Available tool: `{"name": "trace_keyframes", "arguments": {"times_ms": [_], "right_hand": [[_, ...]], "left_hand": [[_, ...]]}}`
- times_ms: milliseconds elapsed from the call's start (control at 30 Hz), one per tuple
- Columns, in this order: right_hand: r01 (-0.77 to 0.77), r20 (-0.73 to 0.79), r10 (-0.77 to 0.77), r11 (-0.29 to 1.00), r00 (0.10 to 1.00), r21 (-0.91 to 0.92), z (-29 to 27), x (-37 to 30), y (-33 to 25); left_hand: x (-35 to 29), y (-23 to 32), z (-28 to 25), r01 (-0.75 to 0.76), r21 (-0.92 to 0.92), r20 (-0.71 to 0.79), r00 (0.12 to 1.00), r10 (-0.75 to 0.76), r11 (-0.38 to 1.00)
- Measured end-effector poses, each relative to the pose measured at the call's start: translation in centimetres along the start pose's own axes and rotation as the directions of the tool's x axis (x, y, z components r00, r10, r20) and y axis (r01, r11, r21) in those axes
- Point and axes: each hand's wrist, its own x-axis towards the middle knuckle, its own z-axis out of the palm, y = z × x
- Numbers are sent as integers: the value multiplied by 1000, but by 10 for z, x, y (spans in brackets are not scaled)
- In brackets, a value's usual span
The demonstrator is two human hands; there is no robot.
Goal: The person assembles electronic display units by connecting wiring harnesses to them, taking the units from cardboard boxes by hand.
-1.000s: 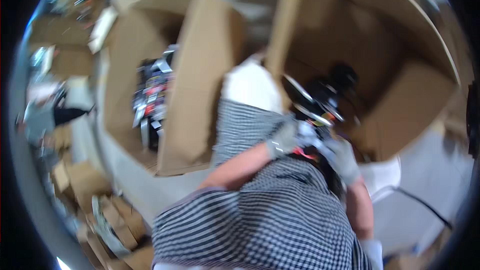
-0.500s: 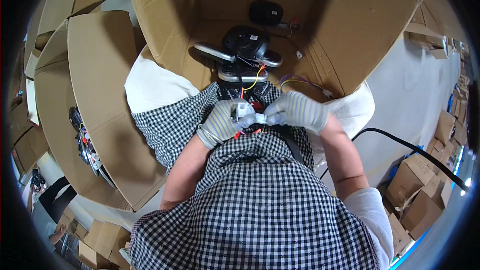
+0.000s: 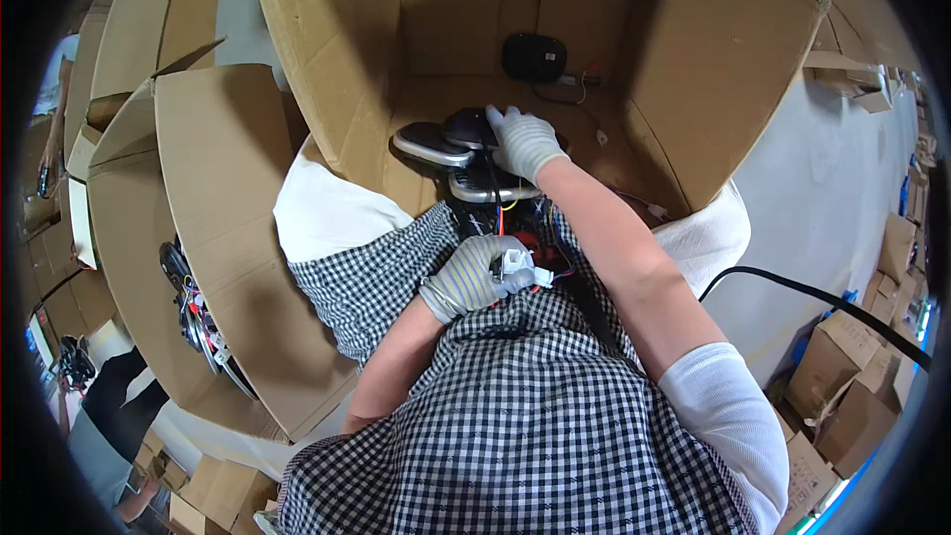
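My left hand (image 3: 470, 277), in a grey striped glove, is closed around white plastic wire connectors (image 3: 518, 264) above my lap, with coloured wires running from them. Reaching forward into the cardboard box, my right hand (image 3: 528, 144), also gloved, grips the right side of a black rounded housing (image 3: 468, 128); some of its fingertips are hidden behind the housing. Beside and below that housing lie a black pad with a silver rim (image 3: 433, 145) and a second silver-rimmed pad (image 3: 482, 185). Red, orange and yellow wires (image 3: 500, 222) hang from them toward my left hand.
The large open cardboard box (image 3: 733, 79) stands before me. Farther inside lies another black rounded part (image 3: 533, 58) with a wire. At left, a second box (image 3: 223, 238) holds wired parts (image 3: 198, 322). A black cable (image 3: 812, 292) arches at right. Another person (image 3: 114, 426) is at lower left.
My right hand has left the white connectors and moved forward onto the black housing, which now sits lower and more tilted. My left hand still holds the connectors. The view has shifted slightly.
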Motion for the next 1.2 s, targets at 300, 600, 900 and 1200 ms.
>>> {"name": "trace_keyframes", "arguments": {"times_ms": [300, 600, 900, 1200], "right_hand": [[3, -90, -150, -500, 985, 866, 10, -59, -4], [306, -267, -169, 287, 949, 908, 12, -146, -3], [359, -325, -155, 313, 933, 880, -8, -220, -6], [335, -283, -180, 537, 942, 774, 36, -221, 8]], "left_hand": [[-2, -5, 2, -232, 149, -13, 972, 236, 961], [3, -46, -10, -112, -41, -446, 891, 83, 993], [24, 65, -44, -701, -111, -467, 662, 586, 704], [-187, 196, -166, -768, 486, -796, -192, 574, 417]]}}
